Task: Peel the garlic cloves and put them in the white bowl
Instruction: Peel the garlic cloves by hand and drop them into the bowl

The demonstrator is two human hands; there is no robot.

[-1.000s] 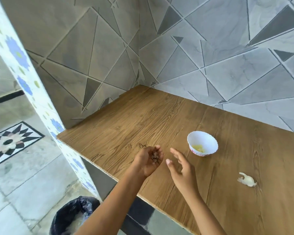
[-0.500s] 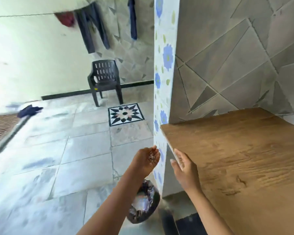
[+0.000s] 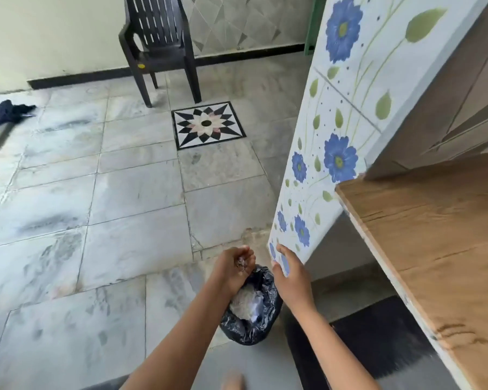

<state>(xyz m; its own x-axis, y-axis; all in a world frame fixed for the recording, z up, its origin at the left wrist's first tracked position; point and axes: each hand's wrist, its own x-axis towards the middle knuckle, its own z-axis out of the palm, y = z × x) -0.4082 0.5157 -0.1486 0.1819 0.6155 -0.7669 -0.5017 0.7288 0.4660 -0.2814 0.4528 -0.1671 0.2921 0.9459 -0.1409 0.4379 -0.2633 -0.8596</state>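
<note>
The room was bright with soft daylight. The wall (image 3: 54, 38) at the top left was the brightest spot, almost washed out. The floor (image 3: 124, 192) had pale shiny patches, and the shadows on it were faint and soft. It was dark under the counter (image 3: 434, 249). The black bag (image 3: 251, 327) had small white glints. The pillar (image 3: 335, 108) leaned, and straight lines bent near the edges, as with a wide lens. The peels (image 3: 241, 263) in the left hand (image 3: 233, 267) were small and fuzzy. The right hand (image 3: 292, 277) looked a bit soft too. A foot (image 3: 233, 380) at the bottom edge was very blurry.
</note>
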